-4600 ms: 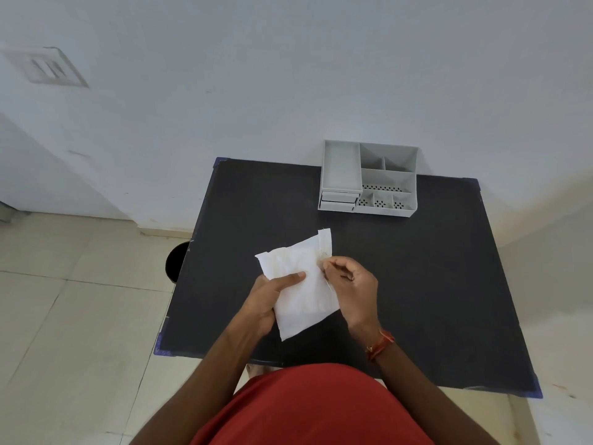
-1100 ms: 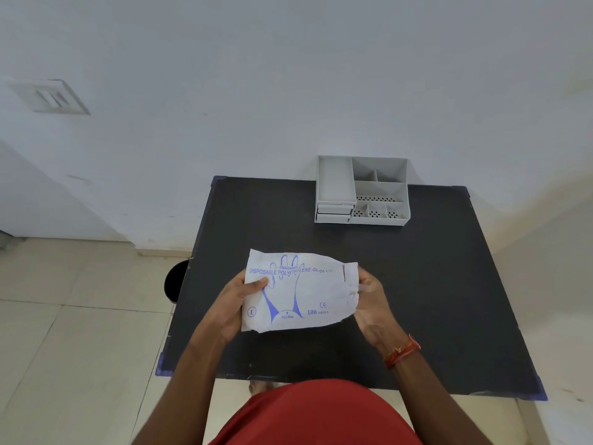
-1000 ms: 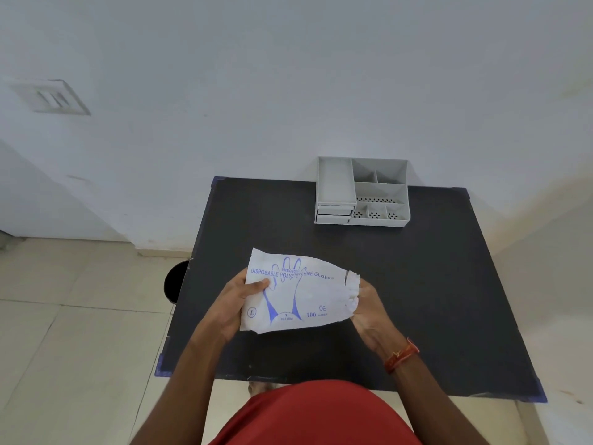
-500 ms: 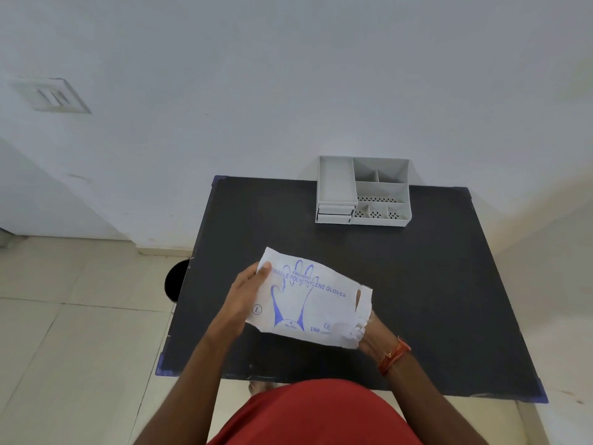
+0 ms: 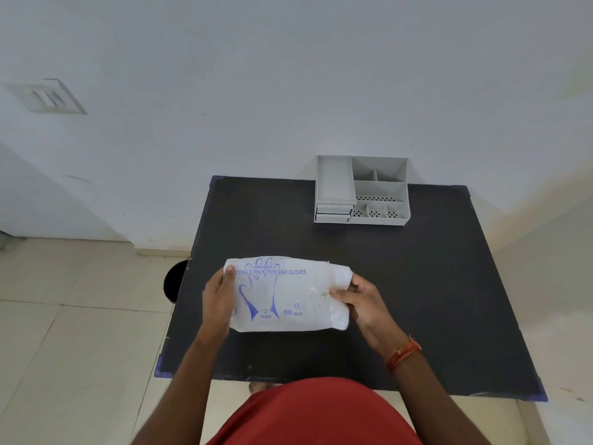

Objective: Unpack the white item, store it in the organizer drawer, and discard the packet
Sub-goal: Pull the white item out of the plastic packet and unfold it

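A person's left hand [image 5: 218, 295] is gripping the glove packet [image 5: 282, 295] while the right hand [image 5: 359, 300] is pinching the white item [image 5: 340, 290] emerging in front of the organizer [image 5: 361, 191]; pulling it free looks next.

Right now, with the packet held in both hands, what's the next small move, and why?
Probably pull the white wad out to the right with the right hand while the left hand holds the packet. It already sticks out of the packet's right end, and the organizer drawers look shut.
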